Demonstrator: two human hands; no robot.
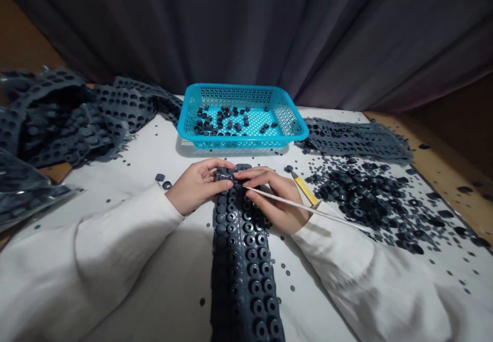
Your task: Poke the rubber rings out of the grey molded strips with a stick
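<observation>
A long dark grey moulded rubber sheet (242, 260) with rows of round, holed pieces runs from the front edge up to my hands. At its far end my left hand (196, 184) pinches the left edge between thumb and fingers. My right hand (283, 203) lies over the right side of that end and grips a thin pale stick-like tool (292, 203). The tool's tip touches the sheet near my left thumb, and its long end slants back over my right sleeve. Fingers partly hide the pieces under them.
A blue plastic basket (242, 138) holding several small black pieces stands behind my hands. A yellow-handled tool (306, 189) lies right of my right hand, beside a pile of black rubber pieces (362, 193). Perforated rubber sheets (127, 107) lie left, another perforated sheet (354, 139) right; a clear bag (31, 190) sits far left.
</observation>
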